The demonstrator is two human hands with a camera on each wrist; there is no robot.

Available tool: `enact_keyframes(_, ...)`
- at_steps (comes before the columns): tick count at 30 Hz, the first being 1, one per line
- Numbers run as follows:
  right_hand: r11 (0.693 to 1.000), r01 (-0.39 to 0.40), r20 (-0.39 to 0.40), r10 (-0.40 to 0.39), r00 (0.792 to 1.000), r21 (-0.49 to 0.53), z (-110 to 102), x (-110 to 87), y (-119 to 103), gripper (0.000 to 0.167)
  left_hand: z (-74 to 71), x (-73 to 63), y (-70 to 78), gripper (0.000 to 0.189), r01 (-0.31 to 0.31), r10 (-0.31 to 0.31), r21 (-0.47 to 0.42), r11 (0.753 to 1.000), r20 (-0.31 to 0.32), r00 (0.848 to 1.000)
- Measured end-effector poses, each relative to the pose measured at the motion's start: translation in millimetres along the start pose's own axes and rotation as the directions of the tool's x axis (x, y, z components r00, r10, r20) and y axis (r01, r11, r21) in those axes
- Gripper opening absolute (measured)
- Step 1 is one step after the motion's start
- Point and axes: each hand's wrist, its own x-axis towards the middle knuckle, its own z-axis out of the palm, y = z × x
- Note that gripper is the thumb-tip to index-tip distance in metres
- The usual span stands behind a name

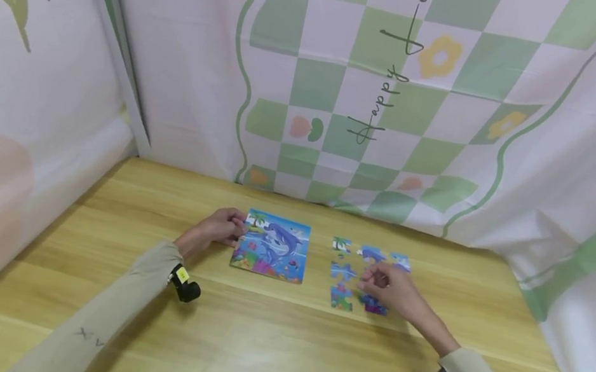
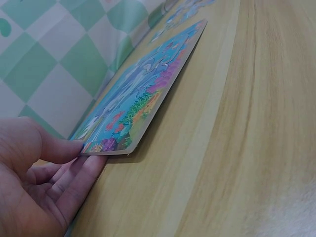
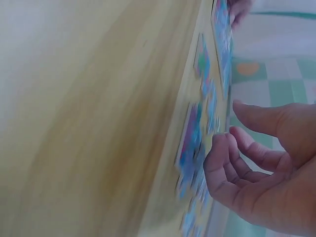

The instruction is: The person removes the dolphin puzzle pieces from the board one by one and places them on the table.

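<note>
On the left of the head view lies a dolphin picture board [image 1: 274, 248], its left edge pinched by my left hand [image 1: 222, 226]. The left wrist view shows the thumb on top of the board [image 2: 133, 101] and fingers underneath, with the near edge slightly raised from the table. My right hand [image 1: 393, 287] is above several loose jigsaw pieces, with fingers loosely curled and thumb apart. Nothing shows between its fingertips [image 3: 220, 140] in the right wrist view. Around it are a palm-tree piece [image 1: 341, 244], a dolphin piece [image 1: 371, 254] and a purple coral piece [image 1: 374, 305].
More jigsaw pieces lie in loose rows, among them a blue piece [image 1: 343, 272] and a red-green piece [image 1: 341, 297]. The wooden table [image 1: 262, 348] meets a checked curtain [image 1: 384, 115] behind and a printed cloth [image 1: 23, 126] on the left.
</note>
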Motion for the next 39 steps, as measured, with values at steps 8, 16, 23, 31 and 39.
enact_keyframes(8,0.999,0.021,0.022,-0.020,1.000,-0.037,13.8,21.7,-22.3,0.011,-0.6,0.6,-0.3,0.047,-0.004,0.004,0.012,1.000,0.000,1.000)
enact_keyframes(16,0.998,-0.051,0.055,0.049,0.997,0.036,29.7,55.2,-48.6,0.016,-1.4,-2.2,-0.1,0.045,-0.001,0.001,0.012,1.000,-0.005,1.000)
enact_keyframes(23,0.984,-0.038,0.138,0.014,0.990,0.173,43.7,73.1,-62.1,0.026,-1.0,2.0,-3.6,0.047,-0.002,0.002,-0.003,1.000,-0.002,1.000)
enact_keyframes(31,0.995,0.033,0.181,-0.049,0.982,0.090,50.8,86.7,-75.3,0.047,-0.9,1.2,-1.2,0.045,-0.006,0.006,0.002,1.000,-0.004,1.000)
enact_keyframes(39,0.999,0.049,0.250,-0.041,0.967,-0.022,69.7,95.4,-80.4,0.048,1.5,-0.8,3.9,0.046,0.033,-0.033,-0.004,0.999,-0.025,0.999)
